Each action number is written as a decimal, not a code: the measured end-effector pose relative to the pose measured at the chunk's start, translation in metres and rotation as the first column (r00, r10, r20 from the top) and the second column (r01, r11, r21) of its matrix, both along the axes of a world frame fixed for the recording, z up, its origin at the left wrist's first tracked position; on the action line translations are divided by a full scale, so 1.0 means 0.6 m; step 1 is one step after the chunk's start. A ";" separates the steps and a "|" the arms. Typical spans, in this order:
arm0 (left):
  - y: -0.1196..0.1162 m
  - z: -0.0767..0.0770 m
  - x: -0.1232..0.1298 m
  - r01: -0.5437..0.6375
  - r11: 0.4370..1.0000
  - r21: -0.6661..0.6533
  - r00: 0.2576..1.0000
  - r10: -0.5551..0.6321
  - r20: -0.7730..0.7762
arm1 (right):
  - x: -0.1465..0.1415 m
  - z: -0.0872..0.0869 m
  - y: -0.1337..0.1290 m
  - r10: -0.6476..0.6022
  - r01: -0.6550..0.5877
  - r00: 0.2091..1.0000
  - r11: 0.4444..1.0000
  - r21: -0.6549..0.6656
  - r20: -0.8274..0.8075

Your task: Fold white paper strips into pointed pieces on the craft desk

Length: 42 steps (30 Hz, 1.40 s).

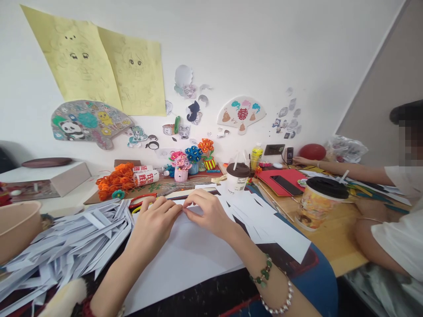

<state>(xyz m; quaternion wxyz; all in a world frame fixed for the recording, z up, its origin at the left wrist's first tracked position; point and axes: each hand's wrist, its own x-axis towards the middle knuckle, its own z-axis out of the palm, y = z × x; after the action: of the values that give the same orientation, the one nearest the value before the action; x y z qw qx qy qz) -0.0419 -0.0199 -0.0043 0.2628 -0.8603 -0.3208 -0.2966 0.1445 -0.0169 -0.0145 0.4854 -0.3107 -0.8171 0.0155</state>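
Observation:
A large white paper sheet (185, 264) lies in front of me, its far edge between my two hands. My left hand (155, 220) and my right hand (206, 213) meet at that edge, the fingertips of both pinched together and touching. Each thumb and forefinger seems to grip the paper, though the fingers hide much of the far edge. To the left is a big pile of folded white paper strips (79, 237). More white sheets (261, 220) spread out to the right, beyond my right hand.
A lidded white cup (236, 180) stands behind the sheets, and a patterned cup (319, 204) at right. Orange flowers (117, 178), red-handled scissors (142, 200), a pink bowl (20, 229) and a red folder (274, 180) lie around. Another person (396, 237) sits at right.

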 end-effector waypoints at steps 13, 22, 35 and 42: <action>0.000 0.002 -0.006 0.001 1.000 0.006 1.000 -0.001 0.002 | 0.001 -0.003 0.002 0.035 -0.035 0.999 0.998 -0.052 -0.017; 0.003 0.009 -0.012 0.002 1.000 0.027 0.999 -0.003 0.047 | 0.001 -0.003 0.003 0.006 -0.006 1.000 1.000 -0.011 -0.022; 0.011 0.017 -0.030 -0.049 0.995 0.084 0.996 0.042 0.084 | 0.009 0.008 -0.004 -0.006 0.005 1.000 0.997 -0.075 -0.013; 0.015 0.023 -0.046 -0.114 0.988 0.106 0.985 0.099 0.142 | 0.019 0.007 0.003 -0.052 0.054 0.998 0.994 -0.098 0.027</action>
<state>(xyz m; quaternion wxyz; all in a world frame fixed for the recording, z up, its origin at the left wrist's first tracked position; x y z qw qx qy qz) -0.0692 -0.0112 0.0094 0.3045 -0.8032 -0.3662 -0.3578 0.1558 -0.0154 -0.0105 0.4597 -0.3562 -0.8126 0.0393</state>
